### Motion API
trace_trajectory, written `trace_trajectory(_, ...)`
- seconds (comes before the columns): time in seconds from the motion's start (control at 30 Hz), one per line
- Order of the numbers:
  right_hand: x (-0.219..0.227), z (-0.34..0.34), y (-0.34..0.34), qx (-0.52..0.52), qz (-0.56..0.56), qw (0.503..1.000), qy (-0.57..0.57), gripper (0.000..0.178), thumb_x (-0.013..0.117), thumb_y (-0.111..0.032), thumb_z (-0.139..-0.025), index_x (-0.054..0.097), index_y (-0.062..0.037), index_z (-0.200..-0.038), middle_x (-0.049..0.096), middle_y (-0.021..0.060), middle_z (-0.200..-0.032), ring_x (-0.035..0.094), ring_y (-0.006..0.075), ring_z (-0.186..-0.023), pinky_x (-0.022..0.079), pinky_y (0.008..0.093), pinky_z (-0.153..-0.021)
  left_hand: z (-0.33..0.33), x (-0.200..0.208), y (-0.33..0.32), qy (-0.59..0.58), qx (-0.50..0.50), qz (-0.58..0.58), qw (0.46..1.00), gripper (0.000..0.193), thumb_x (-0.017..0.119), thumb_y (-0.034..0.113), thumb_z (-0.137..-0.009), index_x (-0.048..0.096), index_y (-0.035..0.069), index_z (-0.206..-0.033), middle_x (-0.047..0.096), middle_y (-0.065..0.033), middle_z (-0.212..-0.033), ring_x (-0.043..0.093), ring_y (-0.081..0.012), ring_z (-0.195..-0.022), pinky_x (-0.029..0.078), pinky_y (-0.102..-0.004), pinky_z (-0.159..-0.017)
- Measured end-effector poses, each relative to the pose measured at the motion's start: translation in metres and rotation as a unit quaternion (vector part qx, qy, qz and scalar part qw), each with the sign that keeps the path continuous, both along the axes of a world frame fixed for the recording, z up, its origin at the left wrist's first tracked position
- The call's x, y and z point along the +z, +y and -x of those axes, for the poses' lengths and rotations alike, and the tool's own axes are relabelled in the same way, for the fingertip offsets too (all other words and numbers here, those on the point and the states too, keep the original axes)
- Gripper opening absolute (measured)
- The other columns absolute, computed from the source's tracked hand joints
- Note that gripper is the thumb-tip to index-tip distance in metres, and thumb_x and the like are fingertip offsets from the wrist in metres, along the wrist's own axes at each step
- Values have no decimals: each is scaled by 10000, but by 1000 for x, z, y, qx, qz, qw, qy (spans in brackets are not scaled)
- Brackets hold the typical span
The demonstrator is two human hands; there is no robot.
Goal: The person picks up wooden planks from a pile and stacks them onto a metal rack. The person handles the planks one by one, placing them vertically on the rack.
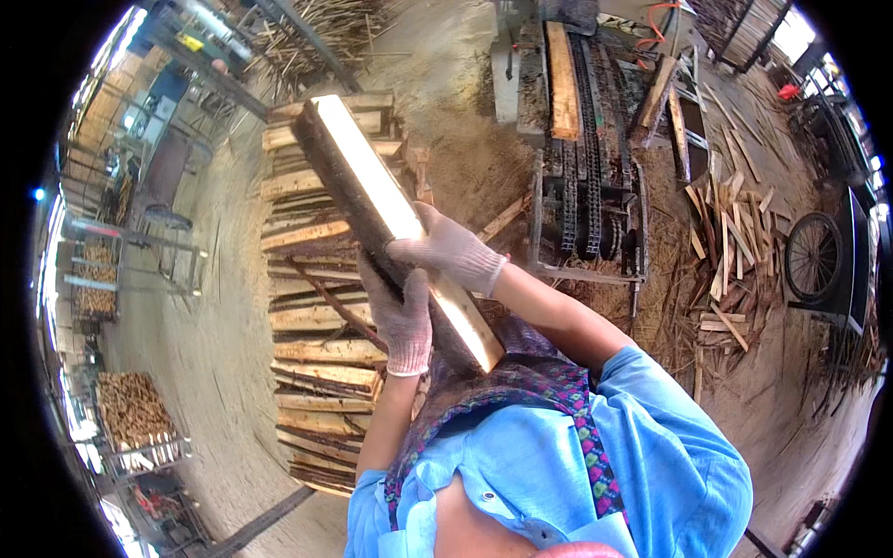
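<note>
Both my gloved hands hold a thick wooden slab (360,165) with dark bark on its side and a pale, freshly cut face. It slants from the upper left down to my apron, its near end close to my waist. My left hand (400,316) grips the bark side from below, thumb up. Across the cut face, a little farther up, lies my right hand (451,251), its fingers wrapped over the edge. Under and beyond the slab is a long stack of bark-edged boards (321,321), with a thin bark strip (335,302) lying across it.
A chain conveyor machine (586,205) stands ahead to the right, a board (561,84) lying on it. Right of it are a log piece (656,98) and a heap of wood offcuts (735,242). A spoked-wheel cart (819,259) stands far right. Wood blocks (135,409) are piled at left.
</note>
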State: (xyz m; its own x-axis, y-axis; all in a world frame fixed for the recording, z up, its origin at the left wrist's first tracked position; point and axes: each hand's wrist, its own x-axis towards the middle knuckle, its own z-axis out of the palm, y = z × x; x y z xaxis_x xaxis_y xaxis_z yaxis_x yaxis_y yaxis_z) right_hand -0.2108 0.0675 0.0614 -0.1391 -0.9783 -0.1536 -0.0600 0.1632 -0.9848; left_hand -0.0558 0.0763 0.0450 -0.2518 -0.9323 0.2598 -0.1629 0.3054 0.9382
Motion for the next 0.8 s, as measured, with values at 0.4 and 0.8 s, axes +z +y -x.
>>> trace_trajectory(0.4,-12,101,76,-250,144,908,-302,729,696,-266,-878,410,-4,-1495,629,99,-1179,607,165,-1013,527,314,-906,91,32,-2,-111,-365,44,923,1117,757,628,-850,272,-83,-1563,463,-298,-1495,460,-377,-1413,366,-409,-1164)
trace_trajectory(0.8,-73,360,44,-419,20,906,63,787,822,-470,-858,532,17,-1404,687,104,-1187,659,180,-1010,531,317,-896,-77,-65,5,18,13,-374,927,640,645,117,-988,393,-35,-1555,589,-108,-1321,601,-160,-1126,504,-272,-928)
